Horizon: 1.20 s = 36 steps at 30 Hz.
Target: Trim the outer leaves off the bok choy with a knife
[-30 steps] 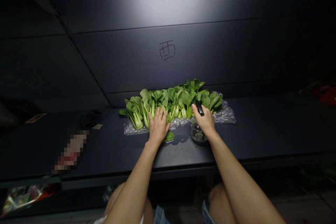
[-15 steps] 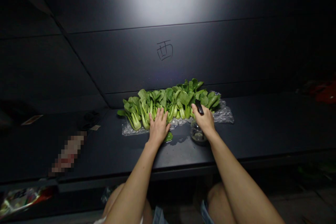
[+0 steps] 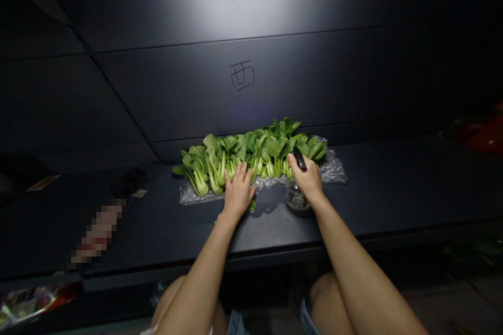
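Observation:
A row of several bok choy plants [image 3: 251,159] lies on a sheet of clear bubble wrap [image 3: 334,172], leaves to the back and pale stems toward me. My left hand [image 3: 238,192] rests with fingers spread against the stems and holds nothing. A small piece of green leaf [image 3: 252,206] shows just past its edge, mostly hidden. My right hand [image 3: 308,179] grips a small black object [image 3: 299,158], possibly a handle, with its far end hidden. Right below that hand stands a clear plastic cup [image 3: 297,200] with dark contents.
The dark table [image 3: 393,183] runs wide in both directions, with a dark wall behind bearing a drawn character [image 3: 242,75]. A pixelated item [image 3: 98,231], a dark cloth [image 3: 129,183] and a small card lie to the left. A colourful package [image 3: 31,298] sits lower left.
The whole scene has drifted left in view as my head turned. My left hand has shifted over the green leaf piece, covering more of it. My right hand keeps its hold.

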Tool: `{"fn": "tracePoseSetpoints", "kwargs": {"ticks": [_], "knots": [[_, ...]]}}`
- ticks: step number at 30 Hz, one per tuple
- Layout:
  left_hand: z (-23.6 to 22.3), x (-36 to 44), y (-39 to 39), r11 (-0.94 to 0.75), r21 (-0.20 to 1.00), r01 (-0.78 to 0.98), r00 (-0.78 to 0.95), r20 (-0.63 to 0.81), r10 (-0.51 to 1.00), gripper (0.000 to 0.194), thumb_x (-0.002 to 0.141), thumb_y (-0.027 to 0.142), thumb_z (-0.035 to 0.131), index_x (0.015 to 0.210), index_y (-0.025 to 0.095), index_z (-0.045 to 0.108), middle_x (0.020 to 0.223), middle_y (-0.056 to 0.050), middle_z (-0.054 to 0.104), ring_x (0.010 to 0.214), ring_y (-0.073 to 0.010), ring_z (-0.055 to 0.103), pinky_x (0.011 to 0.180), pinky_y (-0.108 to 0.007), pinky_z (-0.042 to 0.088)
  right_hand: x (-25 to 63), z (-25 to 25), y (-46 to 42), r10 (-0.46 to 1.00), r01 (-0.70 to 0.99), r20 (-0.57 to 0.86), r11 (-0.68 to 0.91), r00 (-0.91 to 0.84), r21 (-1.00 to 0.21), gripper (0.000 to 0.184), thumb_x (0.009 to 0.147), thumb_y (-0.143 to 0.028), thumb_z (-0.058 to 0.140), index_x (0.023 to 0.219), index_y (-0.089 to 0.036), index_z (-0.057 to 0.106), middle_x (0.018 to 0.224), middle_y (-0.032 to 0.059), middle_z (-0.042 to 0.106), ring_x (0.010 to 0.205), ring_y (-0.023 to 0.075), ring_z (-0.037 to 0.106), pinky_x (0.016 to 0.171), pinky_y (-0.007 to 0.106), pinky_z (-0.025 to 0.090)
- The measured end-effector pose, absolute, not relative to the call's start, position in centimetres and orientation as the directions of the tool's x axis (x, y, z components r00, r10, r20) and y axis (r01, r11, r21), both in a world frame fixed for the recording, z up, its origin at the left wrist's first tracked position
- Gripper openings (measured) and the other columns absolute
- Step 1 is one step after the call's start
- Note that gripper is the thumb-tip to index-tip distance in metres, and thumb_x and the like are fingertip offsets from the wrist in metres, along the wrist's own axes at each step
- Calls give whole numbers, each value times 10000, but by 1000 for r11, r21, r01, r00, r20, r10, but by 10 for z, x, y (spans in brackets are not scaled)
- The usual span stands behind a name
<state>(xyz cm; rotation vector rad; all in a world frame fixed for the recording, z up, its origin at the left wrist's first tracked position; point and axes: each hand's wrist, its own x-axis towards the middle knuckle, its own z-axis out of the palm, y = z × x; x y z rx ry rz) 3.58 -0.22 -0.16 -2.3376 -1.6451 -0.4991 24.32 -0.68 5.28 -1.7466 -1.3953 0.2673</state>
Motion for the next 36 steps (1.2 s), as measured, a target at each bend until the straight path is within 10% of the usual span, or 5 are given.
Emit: {"fn": "tracePoseSetpoints", "kwargs": {"ticks": [36], "knots": [[-4, 34, -3, -367, 40, 929, 318, 418, 851, 511, 916, 255, 518, 1420, 196, 452, 1588, -135, 327, 1494, -275, 240, 1183, -645, 141, 204, 66, -4, 884, 726, 429, 170, 187, -667, 455, 948, -562, 396, 909, -195, 662, 821, 96, 717, 789, 237, 669, 631, 269, 366]]}}
